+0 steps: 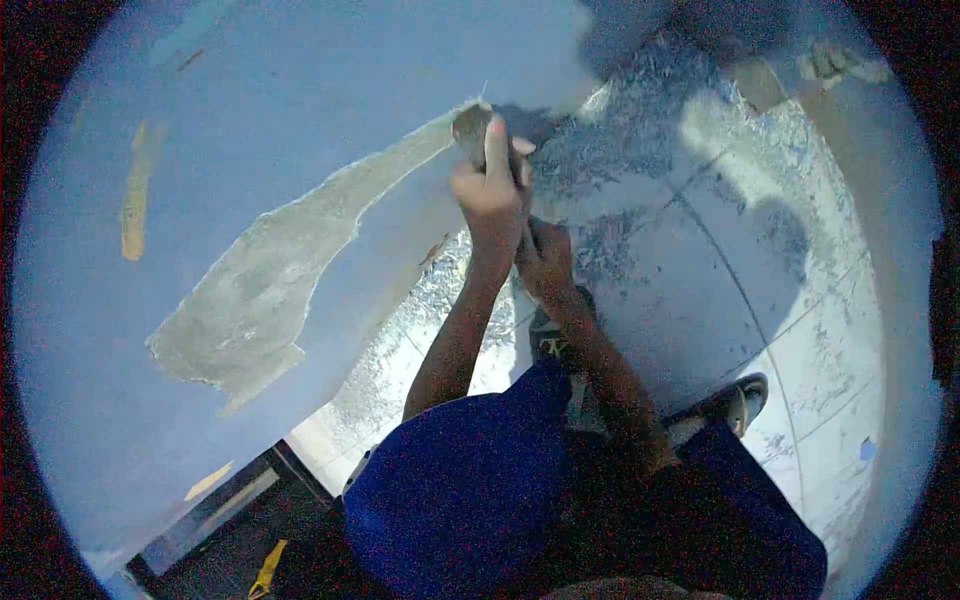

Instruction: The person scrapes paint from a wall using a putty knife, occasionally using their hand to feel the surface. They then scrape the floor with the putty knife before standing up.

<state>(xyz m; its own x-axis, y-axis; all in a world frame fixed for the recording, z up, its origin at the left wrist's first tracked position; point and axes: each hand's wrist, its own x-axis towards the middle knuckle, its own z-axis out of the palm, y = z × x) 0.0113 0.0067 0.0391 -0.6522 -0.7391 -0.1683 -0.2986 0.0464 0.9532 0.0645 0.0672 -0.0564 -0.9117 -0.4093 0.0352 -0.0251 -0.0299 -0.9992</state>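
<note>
My left hand (490, 190) is closed around the upper part of a scraper (470, 124), with its thumb laid along the tool near the dull brownish head. Just below it, my right hand (548, 262) is wrapped around the handle, which the fingers mostly hide. The scraper's head meets the blue painted wall (330, 90) at the upper tip of a long bare grey patch (270, 280). That patch has ragged edges and widens toward the lower left.
Paint flakes litter the pale tiled floor (830, 420), thickest near the wall. My shoes stand on it, one at the right (745, 400). A dark container or panel (220, 540) at lower left has a yellow object (267, 570) on it. Yellowish marks (134, 200) streak the wall.
</note>
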